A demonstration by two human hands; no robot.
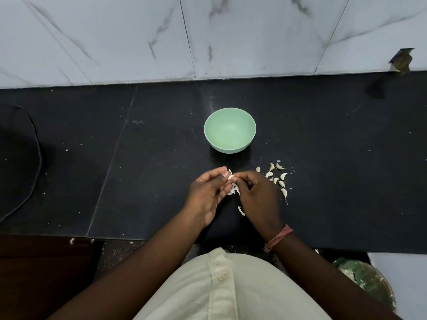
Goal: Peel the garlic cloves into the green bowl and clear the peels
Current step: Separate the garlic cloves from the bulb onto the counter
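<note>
Hands meet at frame centre: left hand [209, 192] and right hand [257, 192] pinch one garlic clove [231, 177] between them. Green bowl [230, 132] sits empty directly above, unpeeled cloves [276, 176] nearer the right.

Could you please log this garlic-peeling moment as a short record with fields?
surface: black counter below a marble-look wall
green bowl: upright, nothing visible inside, beyond the hands
left hand: pinches the garlic clove at its fingertips
right hand: fingers meet the same clove, working at the skin
unpeeled cloves: loose cluster on the counter, right of the hands
peels: a few scraps on the counter under and between the hands
progress: no peeled clove in the bowl yet
</note>
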